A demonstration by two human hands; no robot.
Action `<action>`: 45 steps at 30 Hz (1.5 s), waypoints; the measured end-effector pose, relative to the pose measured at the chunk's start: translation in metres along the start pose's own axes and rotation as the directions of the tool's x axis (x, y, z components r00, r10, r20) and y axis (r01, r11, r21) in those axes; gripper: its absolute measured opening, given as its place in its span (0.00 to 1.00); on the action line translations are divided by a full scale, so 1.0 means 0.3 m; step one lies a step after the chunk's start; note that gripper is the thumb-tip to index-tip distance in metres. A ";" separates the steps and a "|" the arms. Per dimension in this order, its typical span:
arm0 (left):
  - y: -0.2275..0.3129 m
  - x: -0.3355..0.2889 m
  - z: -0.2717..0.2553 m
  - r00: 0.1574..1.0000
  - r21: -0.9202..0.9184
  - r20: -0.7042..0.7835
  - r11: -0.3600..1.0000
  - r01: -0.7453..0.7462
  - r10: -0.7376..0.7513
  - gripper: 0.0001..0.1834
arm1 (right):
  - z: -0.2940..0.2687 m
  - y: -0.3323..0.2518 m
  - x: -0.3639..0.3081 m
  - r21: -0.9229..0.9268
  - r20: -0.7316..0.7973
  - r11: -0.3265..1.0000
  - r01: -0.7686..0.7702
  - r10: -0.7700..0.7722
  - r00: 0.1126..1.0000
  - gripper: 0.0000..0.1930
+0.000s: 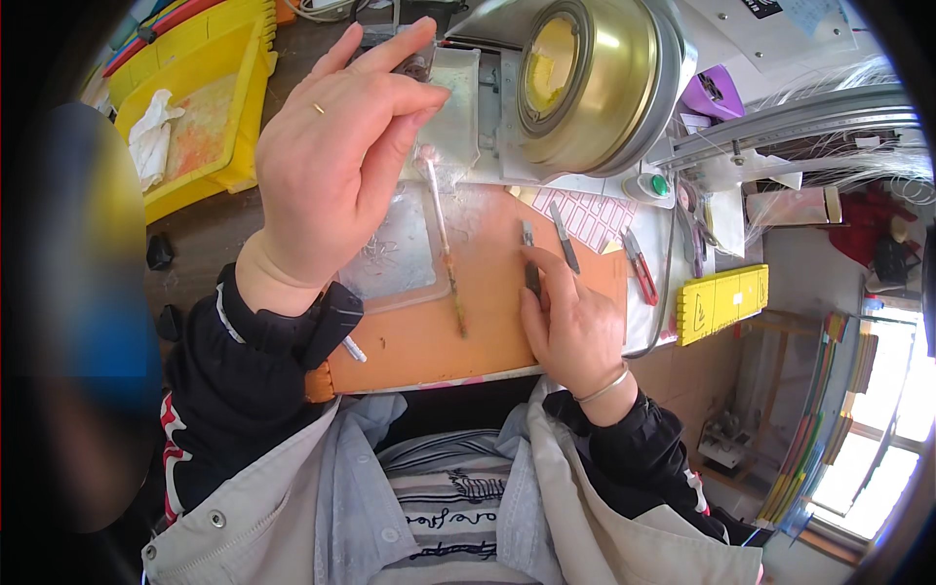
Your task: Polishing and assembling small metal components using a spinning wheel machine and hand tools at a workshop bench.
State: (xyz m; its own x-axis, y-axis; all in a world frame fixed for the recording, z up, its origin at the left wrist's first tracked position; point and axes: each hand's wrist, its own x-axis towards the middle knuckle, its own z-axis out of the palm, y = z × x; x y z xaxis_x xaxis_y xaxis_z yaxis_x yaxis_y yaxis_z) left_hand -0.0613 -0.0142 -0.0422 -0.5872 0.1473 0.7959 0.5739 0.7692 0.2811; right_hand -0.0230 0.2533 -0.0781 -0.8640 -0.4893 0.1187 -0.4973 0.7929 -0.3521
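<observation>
My left hand (327, 161) is raised over the far left of the work surface, fingers apart and bent. Its fingertips are beside a dark, clear-sided block (417, 64); contact is unclear. Near the front edge, my right hand (570, 327) has thumb and forefinger closed round a small black-handled tool (532, 279) with a metal tip, lying low over the orange mat (492, 331). A grey-handled knife (565, 244) lies just beyond its fingers. Between my hands lies a thin stained stick (446, 244), beside a shallow clear tray (429, 291) with fine thread-like scraps.
A gold-coloured round machine housing (609, 83) stands at the back. At far left is a yellow bin (239, 127) with crumpled tissue (151, 141). Rightward lie a red-handled cutting tool (639, 268), a printed label sheet (595, 216) and a yellow plastic piece (723, 302).
</observation>
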 end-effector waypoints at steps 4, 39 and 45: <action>-0.016 0.009 0.013 0.999 0.025 -0.037 0.999 -0.021 0.022 0.06 | -0.055 0.018 -0.002 0.446 0.196 0.878 -0.171 0.090 0.976 0.15; -0.003 0.004 0.000 0.996 -0.081 -0.081 0.997 0.020 -0.026 0.08 | -0.408 -0.166 0.301 0.195 -0.531 0.762 0.617 -0.447 0.720 0.17; -0.002 -0.003 0.001 0.995 -0.127 -0.090 0.991 0.039 -0.050 0.12 | -0.464 -0.200 0.323 0.136 -0.483 0.768 0.626 -0.500 0.719 0.20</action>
State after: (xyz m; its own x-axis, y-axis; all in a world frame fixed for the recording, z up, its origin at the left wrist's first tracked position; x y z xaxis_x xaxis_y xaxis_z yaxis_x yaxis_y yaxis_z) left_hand -0.0614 -0.0146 -0.0433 -0.5616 0.0517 0.8258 0.6186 0.6891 0.3775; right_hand -0.0877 0.2090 0.0837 -0.4102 -0.5728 0.7097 -0.9120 0.2534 -0.3226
